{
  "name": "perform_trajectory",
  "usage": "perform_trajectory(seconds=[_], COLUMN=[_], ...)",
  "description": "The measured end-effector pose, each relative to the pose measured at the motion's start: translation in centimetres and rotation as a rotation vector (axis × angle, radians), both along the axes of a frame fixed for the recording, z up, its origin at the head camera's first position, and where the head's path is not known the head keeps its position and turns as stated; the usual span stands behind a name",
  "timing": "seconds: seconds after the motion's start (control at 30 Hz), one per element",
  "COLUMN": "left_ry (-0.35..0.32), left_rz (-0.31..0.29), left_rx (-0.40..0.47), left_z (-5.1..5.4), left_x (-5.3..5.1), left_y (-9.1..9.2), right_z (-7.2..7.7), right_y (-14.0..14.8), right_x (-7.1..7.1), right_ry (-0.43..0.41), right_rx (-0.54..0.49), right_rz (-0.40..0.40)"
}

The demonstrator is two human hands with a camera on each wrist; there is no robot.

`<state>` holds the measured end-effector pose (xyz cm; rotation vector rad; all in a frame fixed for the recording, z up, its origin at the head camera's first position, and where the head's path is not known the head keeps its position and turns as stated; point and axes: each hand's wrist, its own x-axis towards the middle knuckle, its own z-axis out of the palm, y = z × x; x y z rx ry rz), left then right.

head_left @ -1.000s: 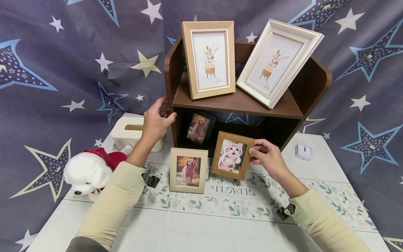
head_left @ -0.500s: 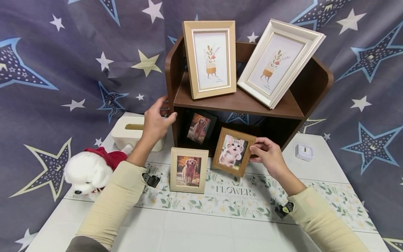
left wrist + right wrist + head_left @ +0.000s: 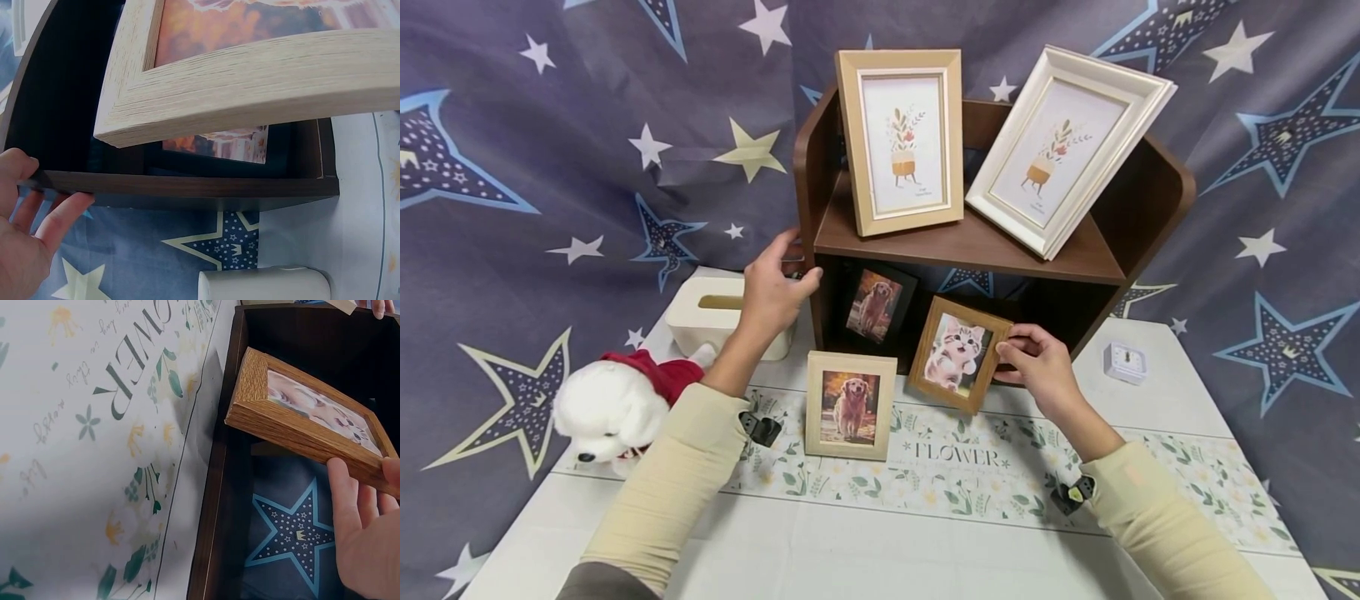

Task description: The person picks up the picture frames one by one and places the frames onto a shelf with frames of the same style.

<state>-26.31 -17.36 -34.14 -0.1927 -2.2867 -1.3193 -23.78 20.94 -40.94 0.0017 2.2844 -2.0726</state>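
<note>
My right hand (image 3: 1041,375) pinches the right edge of a brown wooden picture frame (image 3: 958,354) with a kitten photo. The frame hangs tilted before the lower opening of a dark brown shelf (image 3: 1075,260). In the right wrist view, thumb and fingers of the right hand (image 3: 369,544) hold the frame's wooden edge (image 3: 300,440). My left hand (image 3: 775,287) grips the shelf's left side panel; the left wrist view has its thumb and fingers on either side of the panel's edge (image 3: 187,185). Inside the lower compartment leans a black picture frame (image 3: 874,307) with a dog photo.
A light wood dog-photo frame (image 3: 850,408) stands on the table before the shelf. On top are a tan frame (image 3: 901,142) and a tilted white frame (image 3: 1067,154). Left are a tissue box (image 3: 700,321) and plush dog (image 3: 617,408); right, a small clock (image 3: 1124,362).
My right hand has moved the kitten picture frame slightly up and towards the shelf, tilting it a little more. The left hand keeps its hold on the side panel.
</note>
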Motion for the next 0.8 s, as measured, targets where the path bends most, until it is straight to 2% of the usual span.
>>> perform_trajectory(seconds=[0.8], left_ry=[0.006], left_rz=[-0.002], left_rx=[0.009], left_z=[-0.1], left_x=[-0.1], left_y=[0.0], right_z=[-0.4], right_y=[-1.0], right_x=[-1.8], right_ry=[-0.020], right_rx=[0.018], right_rz=[-0.055])
